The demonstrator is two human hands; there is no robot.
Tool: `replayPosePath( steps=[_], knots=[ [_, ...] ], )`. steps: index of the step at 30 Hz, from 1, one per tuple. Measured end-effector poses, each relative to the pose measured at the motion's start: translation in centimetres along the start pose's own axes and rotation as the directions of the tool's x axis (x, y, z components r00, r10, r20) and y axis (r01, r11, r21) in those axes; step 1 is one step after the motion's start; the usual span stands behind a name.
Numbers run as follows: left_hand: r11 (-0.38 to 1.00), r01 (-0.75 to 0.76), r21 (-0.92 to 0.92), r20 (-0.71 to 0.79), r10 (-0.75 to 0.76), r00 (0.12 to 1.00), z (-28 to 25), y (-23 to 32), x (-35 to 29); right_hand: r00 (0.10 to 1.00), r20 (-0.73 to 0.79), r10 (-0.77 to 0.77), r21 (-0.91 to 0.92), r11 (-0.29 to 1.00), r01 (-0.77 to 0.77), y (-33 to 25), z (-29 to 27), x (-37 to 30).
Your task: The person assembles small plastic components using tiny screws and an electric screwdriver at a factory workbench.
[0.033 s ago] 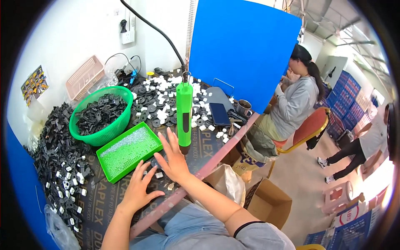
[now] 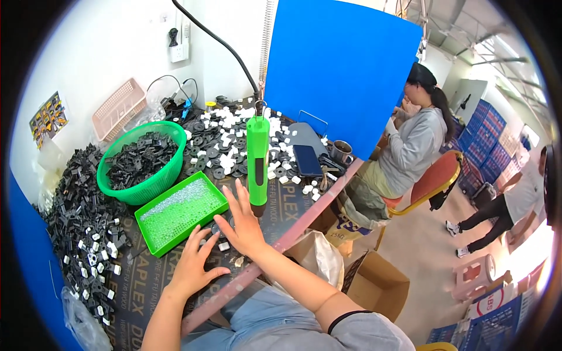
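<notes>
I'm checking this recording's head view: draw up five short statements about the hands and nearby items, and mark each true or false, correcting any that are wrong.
1. The left hand and right hand both have their fingers spread. True.
2. The right hand is wrapped around the green tool. False: the green tool hangs upright from its top end, and the right hand is open.
3. The rectangular green tray lies to the left of the green tool. True.
4. The round green basket is filled with white pieces. False: it holds black parts.
5. The dark phone lies on the table. True.
</notes>
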State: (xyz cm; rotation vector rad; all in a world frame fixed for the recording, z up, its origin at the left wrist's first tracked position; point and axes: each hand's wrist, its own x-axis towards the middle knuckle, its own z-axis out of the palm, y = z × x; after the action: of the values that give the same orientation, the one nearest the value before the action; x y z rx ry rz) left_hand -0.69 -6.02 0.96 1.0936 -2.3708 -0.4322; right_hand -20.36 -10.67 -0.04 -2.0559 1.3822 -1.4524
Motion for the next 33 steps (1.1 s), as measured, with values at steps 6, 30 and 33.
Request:
replayPosePath(
  steps=[6,30,33],
  knots=[
    [0.998,0.065,-0.026,-0.074,-0.067,0.995,-1.1,0.1,-0.6,0.999,-0.047,-0.016,-0.344,0.939,-0.001,0.3,1.1,-1.5],
    [0.921,0.390,-0.016,-0.508,-0.343,0.790,-4.1,-4.9,-3.0,0.931,0.320,-0.174,-0.347,0.893,0.286,-1.6,2.0,-2.9],
    [0.923,0.385,0.000,-0.522,-0.329,0.787,-4.1,-5.2,-3.2,0.917,0.352,-0.190,-0.338,0.887,0.313,-1.4,2.8,-3.2]
  ],
)
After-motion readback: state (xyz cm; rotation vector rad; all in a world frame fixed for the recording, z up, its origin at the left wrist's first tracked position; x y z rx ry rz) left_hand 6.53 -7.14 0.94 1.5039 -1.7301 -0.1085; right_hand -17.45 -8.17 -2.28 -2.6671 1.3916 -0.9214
